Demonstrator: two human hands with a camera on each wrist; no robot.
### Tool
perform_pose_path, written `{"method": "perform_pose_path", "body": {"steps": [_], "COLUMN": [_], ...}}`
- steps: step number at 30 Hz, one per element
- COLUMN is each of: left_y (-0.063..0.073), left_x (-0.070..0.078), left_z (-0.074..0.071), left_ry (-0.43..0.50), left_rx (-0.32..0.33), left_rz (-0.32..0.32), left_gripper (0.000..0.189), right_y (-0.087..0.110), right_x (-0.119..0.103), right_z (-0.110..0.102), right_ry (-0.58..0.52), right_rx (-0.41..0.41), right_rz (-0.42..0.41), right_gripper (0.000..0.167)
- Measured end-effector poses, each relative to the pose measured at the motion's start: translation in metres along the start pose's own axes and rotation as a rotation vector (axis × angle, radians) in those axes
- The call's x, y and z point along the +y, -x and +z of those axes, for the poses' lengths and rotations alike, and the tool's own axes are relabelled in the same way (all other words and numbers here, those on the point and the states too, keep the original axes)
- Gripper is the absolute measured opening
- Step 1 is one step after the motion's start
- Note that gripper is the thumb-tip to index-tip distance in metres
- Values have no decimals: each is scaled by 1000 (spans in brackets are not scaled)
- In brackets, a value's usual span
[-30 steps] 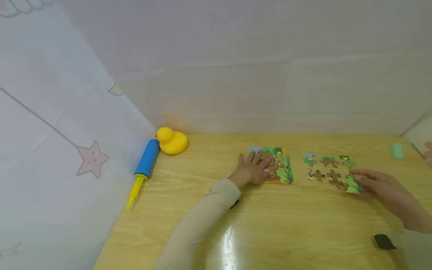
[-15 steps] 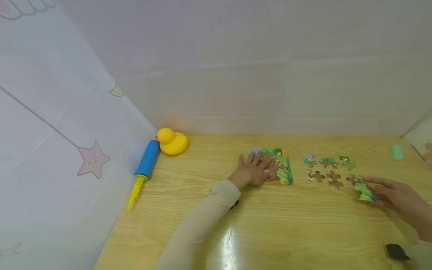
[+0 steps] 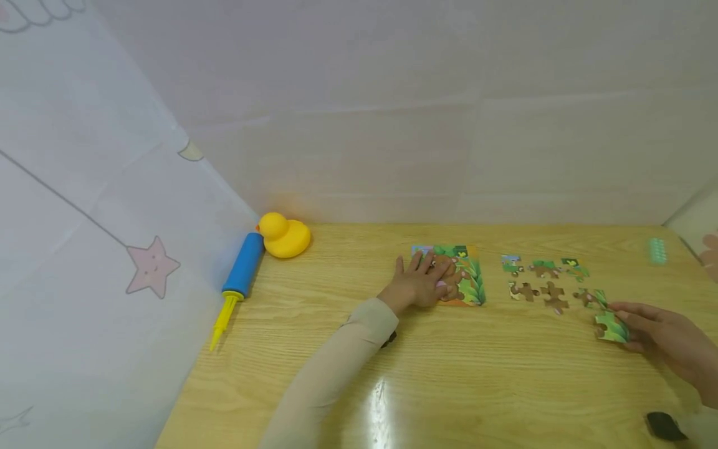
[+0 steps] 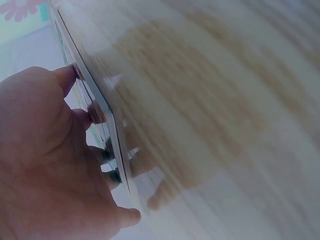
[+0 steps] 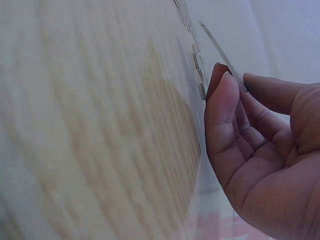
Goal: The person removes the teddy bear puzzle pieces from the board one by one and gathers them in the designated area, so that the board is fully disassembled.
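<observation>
My left hand (image 3: 415, 285) rests with spread fingers on a colourful jigsaw board (image 3: 472, 284) showing a brown animal among green leaves. In the left wrist view, the fingertips reach over the edge of that board (image 4: 92, 90). On the right, my right hand (image 3: 667, 333) pinches a green-leaf puzzle piece (image 3: 614, 327) between thumb and fingers. Seen from the right wrist, the piece (image 5: 220, 50) is held tilted, apart from the table. Left of this hand several loose pieces lie in two rows, among them a brown one (image 3: 555, 298) and a brown-and-green one (image 3: 589, 297).
A yellow rubber duck (image 3: 286, 236) sits at the back left, beside a blue and yellow hand pump (image 3: 242, 271). At the far right lies a small mint-green bumpy item (image 3: 658, 251). Pale cloth walls (image 3: 359, 125) border the wooden table (image 3: 477, 380).
My right hand has moved right and nearer to me with the green-leaf puzzle piece, away from the loose pieces beside it. My left hand stays on the jigsaw board.
</observation>
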State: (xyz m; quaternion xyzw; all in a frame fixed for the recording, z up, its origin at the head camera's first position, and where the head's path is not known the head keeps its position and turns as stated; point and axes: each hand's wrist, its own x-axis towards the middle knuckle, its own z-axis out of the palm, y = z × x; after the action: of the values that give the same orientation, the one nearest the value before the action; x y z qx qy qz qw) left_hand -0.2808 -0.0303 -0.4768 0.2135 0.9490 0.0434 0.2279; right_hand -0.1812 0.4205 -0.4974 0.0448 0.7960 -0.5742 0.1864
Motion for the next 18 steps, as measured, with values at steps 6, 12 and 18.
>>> {"method": "perform_pose_path", "body": {"steps": [6, 12, 18], "left_y": [0, -1, -1], "left_x": [0, 0, 1], "left_z": [1, 1, 1], "left_ry": [-11, -18, -20], "left_rx": [5, 3, -11], "left_rz": [-1, -6, -8], "left_gripper": [61, 59, 59], "right_y": [1, 1, -2], "right_x": [2, 1, -1], "right_z": [-1, 1, -1], "right_ry": [39, 80, 177], "right_rx": [7, 16, 38], "right_rz": [-17, 20, 27], "right_gripper": [31, 27, 28]}}
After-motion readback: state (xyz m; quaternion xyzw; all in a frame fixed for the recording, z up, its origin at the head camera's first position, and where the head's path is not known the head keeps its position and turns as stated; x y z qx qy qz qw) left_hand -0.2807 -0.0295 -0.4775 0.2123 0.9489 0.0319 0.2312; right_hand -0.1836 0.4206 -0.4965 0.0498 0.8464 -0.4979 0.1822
